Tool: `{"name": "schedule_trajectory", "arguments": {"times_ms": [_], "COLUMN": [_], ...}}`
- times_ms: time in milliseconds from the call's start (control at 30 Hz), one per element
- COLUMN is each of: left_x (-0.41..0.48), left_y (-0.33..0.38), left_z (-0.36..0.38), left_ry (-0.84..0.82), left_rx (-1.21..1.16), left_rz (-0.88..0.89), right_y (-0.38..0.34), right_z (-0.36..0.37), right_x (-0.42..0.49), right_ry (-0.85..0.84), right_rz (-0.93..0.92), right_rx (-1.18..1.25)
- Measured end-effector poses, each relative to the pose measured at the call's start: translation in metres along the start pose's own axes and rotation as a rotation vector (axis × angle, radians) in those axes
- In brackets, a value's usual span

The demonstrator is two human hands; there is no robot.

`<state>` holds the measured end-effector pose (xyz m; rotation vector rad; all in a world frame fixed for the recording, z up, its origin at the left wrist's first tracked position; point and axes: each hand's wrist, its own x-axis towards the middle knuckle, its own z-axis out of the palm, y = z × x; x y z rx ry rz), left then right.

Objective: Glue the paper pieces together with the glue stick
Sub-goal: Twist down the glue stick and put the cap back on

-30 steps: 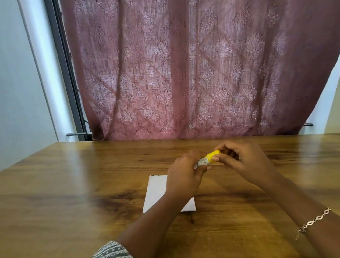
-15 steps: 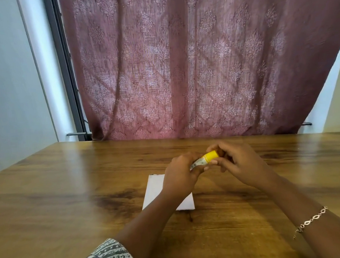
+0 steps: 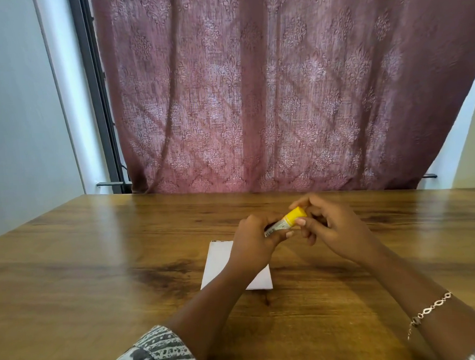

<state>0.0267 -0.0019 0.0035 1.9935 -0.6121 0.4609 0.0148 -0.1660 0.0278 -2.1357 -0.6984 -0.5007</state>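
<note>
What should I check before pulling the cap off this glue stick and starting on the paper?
1. Left hand gripping the glue stick body: ok.
2. Right hand fingertips on the yellow cap: ok.
3. Cap off: not ok, it is on the stick.
4. White paper lying flat on the wooden table, under the left wrist: ok.
5. More than one paper piece present: cannot tell, only one white sheet shows.
6. Glue wound out enough to use: cannot tell, the cap hides it.

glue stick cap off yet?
No: the yellow cap sits on the labelled glue stick, held above the white paper by the left hand and right hand.
</note>
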Motion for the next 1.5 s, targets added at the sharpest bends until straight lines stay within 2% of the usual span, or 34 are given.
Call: {"name": "schedule_trajectory", "arguments": {"times_ms": [167,300,400,500,567,667,800,900,1167,1400,1500], "left_x": [-0.003,-0.005,-0.003,-0.004,-0.005,-0.004,0.0,-0.002,-0.004,-0.005,-0.004], "left_y": [0.005,0.01,0.008,0.006,0.008,0.009,-0.003,-0.01,-0.016,-0.017,-0.018], "left_z": [0.0,0.006,0.007,0.005,0.003,-0.001,-0.013,-0.019,-0.014,-0.014,-0.014], "left_ry": [0.022,0.063,0.113,0.101,0.075,-0.018,-0.152,-0.217,-0.323,-0.339,-0.32], "left_rx": [0.02,-0.054,-0.077,-0.118,-0.146,-0.031,0.498,0.678,0.759,0.749,0.749], "left_rz": [0.02,0.018,0.022,0.005,-0.015,-0.021,-0.106,-0.175,-0.231,-0.251,-0.259], "right_y": [-0.002,-0.006,-0.007,-0.008,-0.005,-0.005,0.009,0.017,0.018,0.012,0.009], "right_z": [0.002,0.004,0.009,0.016,0.022,0.022,0.01,0.008,0.012,0.01,0.006], "right_x": [-0.001,-0.003,-0.001,0.0,-0.001,-0.001,0.001,-0.001,-0.001,-0.002,-0.002], "right_ry": [0.035,0.166,0.205,0.086,0.059,0.167,0.267,0.227,0.122,0.045,-0.018], "right_rz": [-0.013,-0.01,0.027,0.129,0.16,0.214,0.253,0.325,0.371,0.376,0.351], "right_rx": [-0.099,-0.22,-0.022,0.309,0.343,0.386,0.08,-0.053,-0.141,-0.13,-0.241]}}
